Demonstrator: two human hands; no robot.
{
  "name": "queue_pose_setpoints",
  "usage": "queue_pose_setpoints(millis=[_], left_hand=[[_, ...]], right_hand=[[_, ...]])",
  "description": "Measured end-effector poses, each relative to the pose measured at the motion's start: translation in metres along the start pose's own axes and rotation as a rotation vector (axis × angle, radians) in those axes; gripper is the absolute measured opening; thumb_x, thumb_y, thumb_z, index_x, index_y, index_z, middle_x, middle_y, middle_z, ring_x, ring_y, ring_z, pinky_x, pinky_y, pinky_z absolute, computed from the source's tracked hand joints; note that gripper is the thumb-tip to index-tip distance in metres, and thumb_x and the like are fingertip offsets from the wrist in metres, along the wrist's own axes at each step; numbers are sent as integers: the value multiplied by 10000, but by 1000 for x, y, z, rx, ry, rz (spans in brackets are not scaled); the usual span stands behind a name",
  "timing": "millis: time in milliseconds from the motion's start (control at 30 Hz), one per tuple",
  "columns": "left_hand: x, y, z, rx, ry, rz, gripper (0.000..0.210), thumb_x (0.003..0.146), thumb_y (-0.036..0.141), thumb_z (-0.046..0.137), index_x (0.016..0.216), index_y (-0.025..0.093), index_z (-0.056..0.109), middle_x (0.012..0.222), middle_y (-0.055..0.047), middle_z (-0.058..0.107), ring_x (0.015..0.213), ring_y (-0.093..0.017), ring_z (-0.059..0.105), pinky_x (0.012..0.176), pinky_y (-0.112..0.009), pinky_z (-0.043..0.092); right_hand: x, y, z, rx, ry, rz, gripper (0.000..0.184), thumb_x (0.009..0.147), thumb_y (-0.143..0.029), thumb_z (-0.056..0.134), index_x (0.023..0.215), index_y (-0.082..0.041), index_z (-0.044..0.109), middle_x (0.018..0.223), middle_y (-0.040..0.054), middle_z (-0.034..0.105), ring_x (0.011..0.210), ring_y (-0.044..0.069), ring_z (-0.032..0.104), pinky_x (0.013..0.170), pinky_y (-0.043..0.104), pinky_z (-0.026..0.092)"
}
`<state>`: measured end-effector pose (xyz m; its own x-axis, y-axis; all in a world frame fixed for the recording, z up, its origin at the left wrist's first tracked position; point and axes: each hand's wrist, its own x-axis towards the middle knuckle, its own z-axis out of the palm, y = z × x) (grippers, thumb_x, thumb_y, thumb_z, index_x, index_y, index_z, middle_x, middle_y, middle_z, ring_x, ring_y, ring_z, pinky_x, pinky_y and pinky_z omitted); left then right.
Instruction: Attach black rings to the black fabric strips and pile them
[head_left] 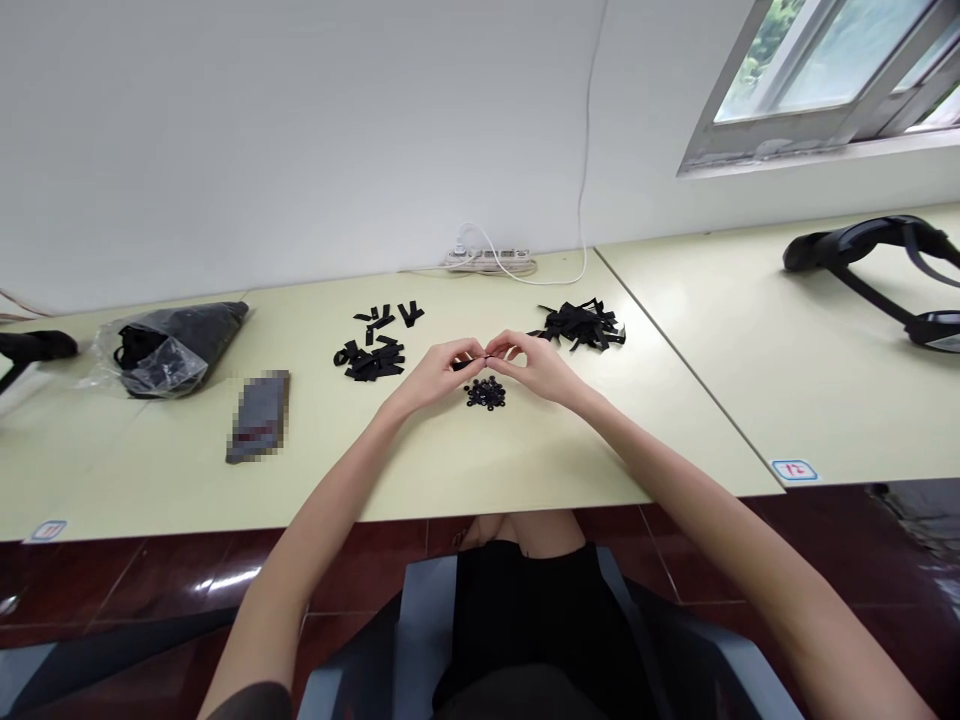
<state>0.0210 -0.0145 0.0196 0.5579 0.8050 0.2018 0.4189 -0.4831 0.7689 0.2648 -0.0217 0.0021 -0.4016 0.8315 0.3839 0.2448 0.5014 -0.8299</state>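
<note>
My left hand and my right hand meet fingertip to fingertip above the table. A short black fabric strip is pinched in my left fingers. My right fingers are closed on its end, perhaps with a small part there that is too small to make out. Just below my hands lies a pile of small black rings. To the left are black strips, some heaped and some scattered. Beyond my right hand sits a tangled pile of black strips.
A blurred-out dark flat object and a clear plastic bag with black contents are at left. Against the wall lies a white power strip with a cable. A black headset rests at far right.
</note>
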Motion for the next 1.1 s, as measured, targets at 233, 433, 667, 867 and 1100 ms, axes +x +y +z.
queue_pose_setpoints(millis=[233, 433, 667, 867, 1100], left_hand=[[-2, 1, -10, 6, -109, -21, 373, 1075, 557, 698, 1012, 209, 818, 986, -52, 818, 891, -192, 697, 823, -315, 492], [-5, 7, -18, 58, -250, -97, 394, 1042, 579, 719, 985, 223, 877, 863, -60, 819, 802, -197, 682, 729, -308, 481], [-5, 5, -16, 59, -245, -108, 349, 1032, 540, 711, 974, 223, 845, 844, -45, 782, 770, -185, 648, 696, -300, 452], [-5, 4, -16, 66, -259, -111, 368, 1061, 567, 681, 1027, 228, 821, 901, -52, 802, 822, -198, 677, 746, -307, 474], [-4, 4, -16, 79, -277, -116, 399, 1068, 587, 672, 1051, 222, 832, 870, -53, 781, 788, -195, 647, 710, -305, 448]], right_hand=[[-1, -1, -3, 67, -93, 117, 234, 942, -459, 803, 971, -231, 758, 955, 61, 824, 917, 230, 772, 903, 393, 606], [-4, -8, -6, 101, -237, 262, 71, 928, -262, 776, 981, -216, 774, 875, 31, 830, 793, 176, 778, 788, 316, 596], [-6, -12, -3, 129, -258, 327, 38, 971, -236, 752, 1003, -217, 742, 829, 25, 842, 731, 160, 761, 715, 284, 578], [-6, -12, -2, 129, -270, 367, 57, 1039, -258, 725, 1043, -211, 755, 842, 42, 860, 707, 157, 740, 701, 287, 585], [-7, -12, -2, 83, -270, 350, 139, 1000, -189, 662, 1035, -199, 796, 879, 48, 854, 753, 162, 734, 711, 287, 561]])
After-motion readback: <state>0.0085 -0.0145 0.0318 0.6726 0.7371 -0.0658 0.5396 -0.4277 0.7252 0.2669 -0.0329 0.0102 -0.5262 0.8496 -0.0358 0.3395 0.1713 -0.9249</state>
